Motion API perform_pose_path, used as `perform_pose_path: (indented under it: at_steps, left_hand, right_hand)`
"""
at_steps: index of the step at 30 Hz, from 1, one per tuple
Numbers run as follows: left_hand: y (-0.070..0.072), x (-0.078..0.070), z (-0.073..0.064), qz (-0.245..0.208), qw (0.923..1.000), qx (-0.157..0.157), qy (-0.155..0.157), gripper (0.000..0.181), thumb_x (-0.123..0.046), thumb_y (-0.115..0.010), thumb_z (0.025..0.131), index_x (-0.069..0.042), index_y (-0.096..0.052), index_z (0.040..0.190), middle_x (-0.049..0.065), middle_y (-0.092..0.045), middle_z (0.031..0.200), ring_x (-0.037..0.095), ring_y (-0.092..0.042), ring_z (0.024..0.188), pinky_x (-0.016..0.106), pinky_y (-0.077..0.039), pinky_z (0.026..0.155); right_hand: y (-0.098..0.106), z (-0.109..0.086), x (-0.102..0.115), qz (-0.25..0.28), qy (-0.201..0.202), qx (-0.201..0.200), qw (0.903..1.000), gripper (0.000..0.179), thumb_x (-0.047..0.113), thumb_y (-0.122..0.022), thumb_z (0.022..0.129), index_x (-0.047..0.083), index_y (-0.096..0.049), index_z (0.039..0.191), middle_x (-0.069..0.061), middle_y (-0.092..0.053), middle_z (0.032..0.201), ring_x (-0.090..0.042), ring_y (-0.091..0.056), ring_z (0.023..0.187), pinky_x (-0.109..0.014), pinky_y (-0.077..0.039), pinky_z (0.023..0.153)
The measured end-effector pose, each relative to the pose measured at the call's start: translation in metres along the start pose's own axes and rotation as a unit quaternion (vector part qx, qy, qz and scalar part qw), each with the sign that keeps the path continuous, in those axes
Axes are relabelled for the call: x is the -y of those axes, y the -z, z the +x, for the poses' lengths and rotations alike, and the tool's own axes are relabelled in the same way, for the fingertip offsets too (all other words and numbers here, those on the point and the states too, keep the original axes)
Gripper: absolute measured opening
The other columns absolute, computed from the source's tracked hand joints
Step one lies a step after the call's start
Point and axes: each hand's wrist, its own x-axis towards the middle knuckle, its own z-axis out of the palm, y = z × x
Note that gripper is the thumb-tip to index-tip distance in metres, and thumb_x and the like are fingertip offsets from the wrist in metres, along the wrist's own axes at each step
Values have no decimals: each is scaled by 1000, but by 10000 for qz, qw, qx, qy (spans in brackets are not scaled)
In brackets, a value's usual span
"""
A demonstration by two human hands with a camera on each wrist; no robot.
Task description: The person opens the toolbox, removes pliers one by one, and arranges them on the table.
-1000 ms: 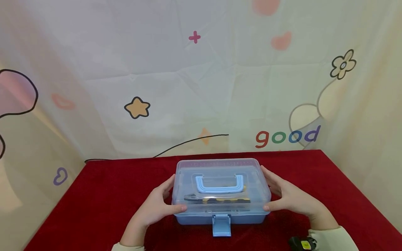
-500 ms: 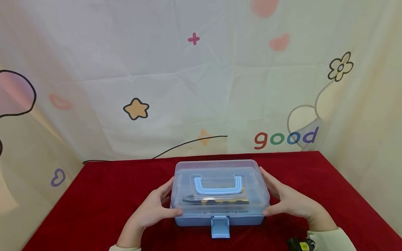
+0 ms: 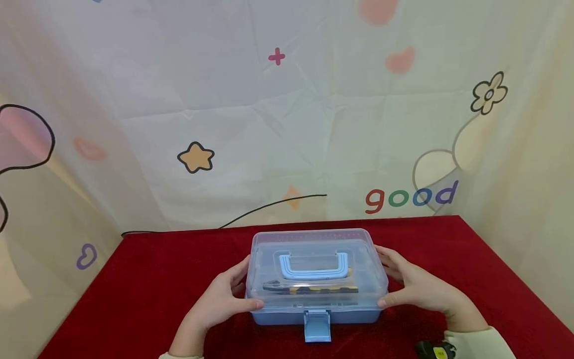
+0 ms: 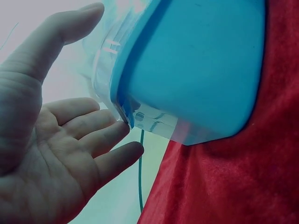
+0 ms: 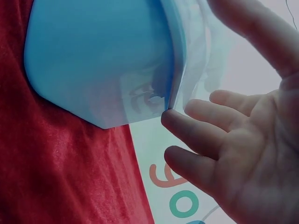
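A light blue plastic toolbox (image 3: 273, 317) with a clear lid stands on the red cloth in the head view. Its blue carrying handle (image 3: 314, 274) lies folded down on the lid, and the front latch (image 3: 317, 326) hangs down. Through the lid shows a long black-and-yellow item, its kind unclear. My left hand (image 3: 217, 301) is at the box's left side, thumb at the front corner. On the opposite side my right hand (image 3: 419, 286) is placed likewise. In both wrist views the fingers are spread and fairly straight, fingertips at the lid's rim, palms apart from the box.
The red cloth (image 3: 148, 289) covers the table beneath the box. A pale curtain (image 3: 269, 124) printed with a star, hearts, a flower and the word "good" hangs behind and at both sides. A black device (image 3: 435, 350) sits at my right wrist.
My right fingertips have slid slightly nearer along the box's side. The left thumb has drawn back a little. The box stays in about the same place, its latch still hanging down.
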Motion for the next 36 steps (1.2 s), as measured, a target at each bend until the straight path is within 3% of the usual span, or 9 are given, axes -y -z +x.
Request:
perform_pose_path:
  at_steps: [10,19,22,28,34,36]
  left_hand:
    - [-1,-3,2,16,9997,-231,69,89,-28,-82,71,-20,-35,146,2,-40,148,26,-41,135,49,-41,105]
    - [-3,-4,2,-38,9982,-582,156,82,-29,-80,73,-18,-40,144,4,-46,145,28,-46,131,48,-41,104]
    - [-5,-4,1,-74,9975,-686,167,81,-29,-80,73,-18,-41,143,4,-46,144,28,-47,130,48,-42,103]
    - [-7,-5,2,-277,9947,-988,113,73,-27,-79,75,-18,-46,139,3,-51,140,26,-53,125,44,-45,101]
    - [-9,-7,2,-352,9911,-1268,184,71,-29,-80,74,-19,-49,137,4,-54,137,25,-54,124,43,-46,100]
    - [-10,-8,2,-370,9901,-1332,228,70,-29,-80,73,-19,-50,136,4,-54,136,25,-54,124,43,-46,100]
  right_hand:
    - [3,0,0,163,119,-5,9998,91,16,-72,80,14,-14,150,-21,-28,149,-51,-26,135,-35,-56,85]
    - [3,-2,5,-207,195,-195,9994,88,19,-71,82,10,-17,151,-23,-34,147,-51,-34,131,-34,-56,85]
    - [3,-3,7,-277,173,-229,9992,85,19,-70,83,10,-19,151,-22,-36,147,-46,-39,131,-34,-55,87]
    - [3,-3,10,-408,238,-369,9982,77,19,-67,86,13,-24,150,-20,-42,144,-22,-54,124,-34,-54,89]
    - [2,-2,15,-431,209,-528,9975,75,21,-67,85,12,-28,149,-19,-45,142,-39,-49,126,-35,-54,89]
    - [1,-2,15,-355,247,-496,9978,77,20,-68,84,12,-28,149,-20,-45,142,-39,-49,126,-35,-54,89]
